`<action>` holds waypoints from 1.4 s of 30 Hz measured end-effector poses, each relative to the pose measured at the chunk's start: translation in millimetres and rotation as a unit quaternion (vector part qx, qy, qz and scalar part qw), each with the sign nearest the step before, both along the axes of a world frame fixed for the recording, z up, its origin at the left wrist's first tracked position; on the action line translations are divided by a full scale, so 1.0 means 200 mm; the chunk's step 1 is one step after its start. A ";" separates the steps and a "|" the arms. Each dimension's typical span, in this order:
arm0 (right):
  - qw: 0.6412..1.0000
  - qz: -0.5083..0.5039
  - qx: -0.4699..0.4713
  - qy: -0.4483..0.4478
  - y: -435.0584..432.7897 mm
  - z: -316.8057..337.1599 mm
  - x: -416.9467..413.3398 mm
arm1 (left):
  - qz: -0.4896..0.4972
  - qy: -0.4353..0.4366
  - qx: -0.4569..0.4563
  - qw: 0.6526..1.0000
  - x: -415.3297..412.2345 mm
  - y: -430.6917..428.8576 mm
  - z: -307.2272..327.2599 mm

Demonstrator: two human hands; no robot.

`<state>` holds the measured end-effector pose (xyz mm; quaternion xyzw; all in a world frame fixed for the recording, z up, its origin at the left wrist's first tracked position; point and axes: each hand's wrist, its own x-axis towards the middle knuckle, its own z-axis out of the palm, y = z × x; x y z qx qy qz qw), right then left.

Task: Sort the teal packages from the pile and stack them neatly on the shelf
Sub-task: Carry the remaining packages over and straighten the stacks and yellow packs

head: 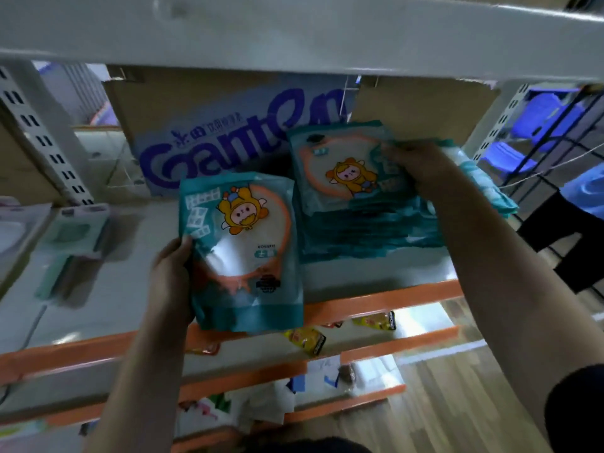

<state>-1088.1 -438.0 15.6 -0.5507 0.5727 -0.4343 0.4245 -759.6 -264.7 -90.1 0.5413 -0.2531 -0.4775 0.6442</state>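
Observation:
My left hand (171, 277) grips the left edge of a teal package (243, 253) printed with a yellow cartoon figure, holding it above the front of the white shelf (108, 289). To its right a stack of teal packages (369, 237) lies on the shelf. My right hand (415, 165) rests on the top package of the stack (340, 168) and holds its far right edge. The stack's right side is partly hidden by my right forearm.
A cardboard box with blue lettering (235, 138) stands behind the packages. Pale green packaged items (75, 237) lie on the shelf at left. An orange beam (385, 297) edges the shelf. Lower shelves hold yellow packets (307, 340). Another person (575, 230) stands at right.

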 end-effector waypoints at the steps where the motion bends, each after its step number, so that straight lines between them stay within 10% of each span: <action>1: 0.999 0.046 0.006 0.006 -0.01 0.00 -0.01 | 0.005 0.003 0.000 1.000 -0.04 0.02 -0.01; 16: 0.913 0.068 -0.183 0.359 0.03 -0.06 -0.05 | 0.078 -0.042 -0.016 0.996 -0.26 0.32 -0.06; 20: 0.914 0.175 -0.280 0.236 0.28 -0.04 0.01 | -0.022 -0.140 -0.044 0.989 -0.29 0.34 0.03; 25: 0.881 0.414 -0.153 0.171 0.53 -0.11 0.08 | -0.181 -0.358 -0.012 0.916 -0.42 0.25 0.24; 30: 0.910 0.406 -0.073 0.036 0.58 -0.24 0.00 | -0.244 -0.477 0.019 0.844 -0.56 0.19 0.37; 36: 0.957 0.271 -0.079 -0.064 0.64 -0.37 -0.14 | -0.026 -0.654 -0.003 0.756 -0.61 0.20 0.35; 42: 0.948 0.142 -0.034 -0.285 0.69 -0.43 -0.19 | 0.193 -0.496 -0.052 0.845 -0.66 0.26 0.15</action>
